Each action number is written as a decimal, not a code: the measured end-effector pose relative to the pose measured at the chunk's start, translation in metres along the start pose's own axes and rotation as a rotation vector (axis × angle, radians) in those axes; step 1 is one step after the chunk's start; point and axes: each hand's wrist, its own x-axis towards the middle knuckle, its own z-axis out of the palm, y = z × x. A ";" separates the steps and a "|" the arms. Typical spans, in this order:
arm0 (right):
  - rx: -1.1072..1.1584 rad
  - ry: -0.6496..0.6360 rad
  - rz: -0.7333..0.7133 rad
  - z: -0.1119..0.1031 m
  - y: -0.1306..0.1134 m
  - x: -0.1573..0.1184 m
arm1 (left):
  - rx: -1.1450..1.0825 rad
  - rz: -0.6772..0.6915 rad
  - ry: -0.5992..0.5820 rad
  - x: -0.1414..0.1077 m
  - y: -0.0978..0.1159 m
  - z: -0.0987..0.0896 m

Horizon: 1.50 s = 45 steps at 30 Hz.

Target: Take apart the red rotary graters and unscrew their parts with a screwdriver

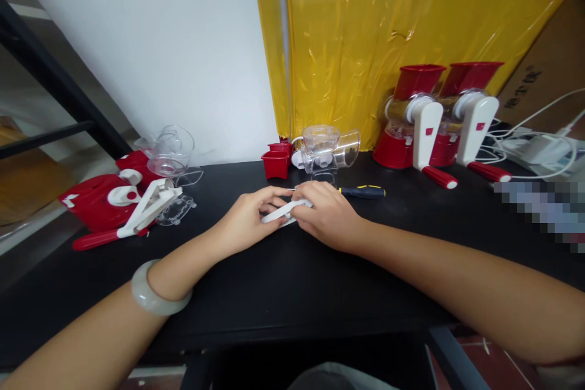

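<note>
The left hand (249, 217) and right hand (331, 215) both grasped a white part (276, 214) (a screwdriver (364, 192) lay just beyond them).

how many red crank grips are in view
3: the far-left grip; at right, the inner grip on one white crank and the outer grip on another white crank. More may be hidden behind other things.
</note>
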 end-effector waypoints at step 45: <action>0.027 0.009 -0.038 0.000 -0.004 0.001 | 0.044 0.076 -0.012 0.000 0.002 0.000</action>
